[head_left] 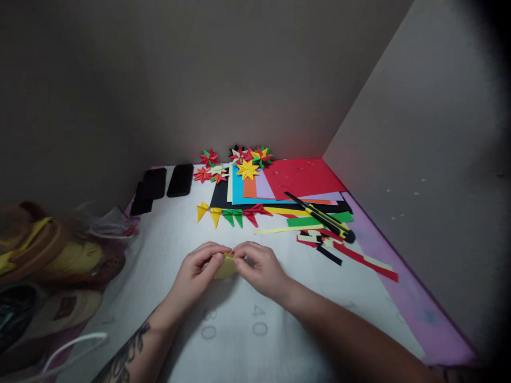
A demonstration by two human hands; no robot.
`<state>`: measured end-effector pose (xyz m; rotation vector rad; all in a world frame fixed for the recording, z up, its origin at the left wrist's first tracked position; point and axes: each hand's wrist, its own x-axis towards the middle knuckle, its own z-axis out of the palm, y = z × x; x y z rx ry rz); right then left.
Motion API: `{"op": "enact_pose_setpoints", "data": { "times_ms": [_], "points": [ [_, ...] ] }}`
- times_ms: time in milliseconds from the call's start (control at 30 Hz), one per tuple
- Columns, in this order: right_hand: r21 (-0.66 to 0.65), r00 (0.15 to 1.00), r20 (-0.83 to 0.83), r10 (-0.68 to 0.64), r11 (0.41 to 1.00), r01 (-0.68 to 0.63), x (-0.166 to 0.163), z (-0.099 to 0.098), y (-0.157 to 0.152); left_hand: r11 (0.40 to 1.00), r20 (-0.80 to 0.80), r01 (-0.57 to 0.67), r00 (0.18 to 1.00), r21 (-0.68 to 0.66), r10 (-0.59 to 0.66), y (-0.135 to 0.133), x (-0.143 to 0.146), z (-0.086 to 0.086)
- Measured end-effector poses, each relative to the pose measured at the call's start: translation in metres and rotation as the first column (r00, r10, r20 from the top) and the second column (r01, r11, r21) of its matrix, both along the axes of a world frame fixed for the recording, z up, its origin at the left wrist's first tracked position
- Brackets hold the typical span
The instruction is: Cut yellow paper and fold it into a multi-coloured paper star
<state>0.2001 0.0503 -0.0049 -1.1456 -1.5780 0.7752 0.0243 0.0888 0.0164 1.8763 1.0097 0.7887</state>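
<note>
Both hands meet over the white mat, fingertips pinched on one small piece of yellow paper (225,268). My left hand (202,266) grips its left side between thumb and fingers. On the right side, my right hand (257,266) pinches the same paper, its fingers curled. Part of the paper is hidden behind the fingers, so its folds are hard to make out. Just beyond the hands lies a row of folded paper pieces: yellow ones (215,217), green ones (233,216) and red ones (255,214).
Finished paper stars (248,169) sit by the back wall. Coloured sheets (303,178) are stacked at back right, with a utility knife (323,217) across them. Paper strips and scraps (367,258) lie to the right. A black phone (180,180) rests at back left; bags (80,266) crowd the left side.
</note>
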Motion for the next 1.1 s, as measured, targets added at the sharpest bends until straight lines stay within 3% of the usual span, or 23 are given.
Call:
{"op": "enact_pose_setpoints", "data": {
  "times_ms": [200,500,733,933,1100],
  "points": [
    [-0.036,0.999,-0.025,-0.035,0.999,0.035,-0.001,0.002,-0.001,1.0,0.002,-0.008,1.0,-0.027,0.008,-0.007,0.005,0.005],
    [-0.09,0.998,-0.045,-0.052,0.995,0.048,-0.001,0.003,-0.001,0.997,-0.015,-0.02,1.0,0.068,0.021,-0.012,0.008,0.005],
    [-0.088,0.998,-0.049,-0.05,0.995,0.046,-0.005,0.002,-0.003,0.977,-0.039,-0.206,0.977,0.061,0.208,-0.016,0.013,0.002],
    [-0.118,0.996,-0.049,-0.072,0.991,0.066,-0.008,0.001,-0.006,0.947,0.004,-0.32,0.947,-0.04,0.32,-0.016,0.011,-0.004],
    [-0.105,0.995,0.039,-0.096,0.989,0.1,-0.007,-0.001,-0.004,0.956,0.006,-0.271,0.962,-0.117,0.273,-0.014,0.011,-0.005]
  ]
}}
